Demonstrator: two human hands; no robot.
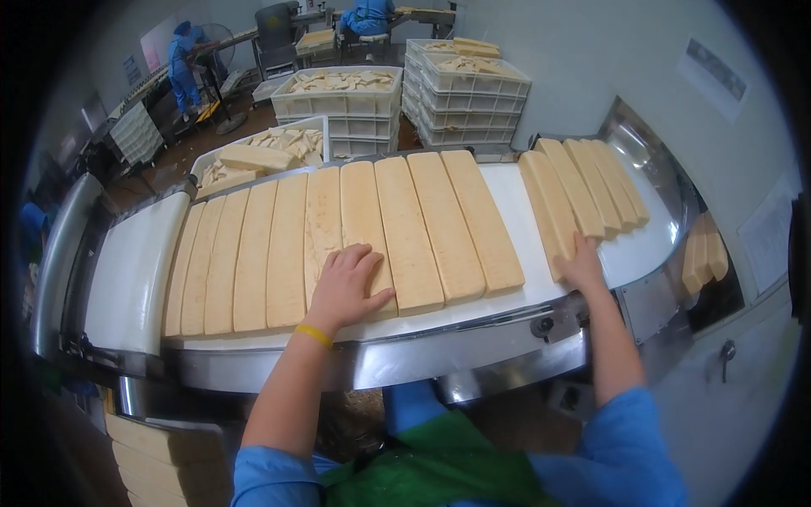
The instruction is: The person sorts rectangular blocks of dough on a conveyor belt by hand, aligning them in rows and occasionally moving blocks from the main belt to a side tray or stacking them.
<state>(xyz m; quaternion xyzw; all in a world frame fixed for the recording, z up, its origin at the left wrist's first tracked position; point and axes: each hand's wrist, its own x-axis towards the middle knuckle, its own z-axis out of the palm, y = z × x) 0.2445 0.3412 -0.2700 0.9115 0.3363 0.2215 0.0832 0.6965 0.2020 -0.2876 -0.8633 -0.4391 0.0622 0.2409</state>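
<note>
A white belt [503,190] carries pale blocks [410,228], crates [338,106] stacked behind; left hand [346,283] lies open on blocks, right hand [583,266] bends at one's end, grip unclear.

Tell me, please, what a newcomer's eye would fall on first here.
Probably the long row of pale blocks lying side by side across the white conveyor belt. The person's left hand rests on that row, while the right hand touches a block farther right. Behind the belt, stacked white crates hold pale pieces.
</note>
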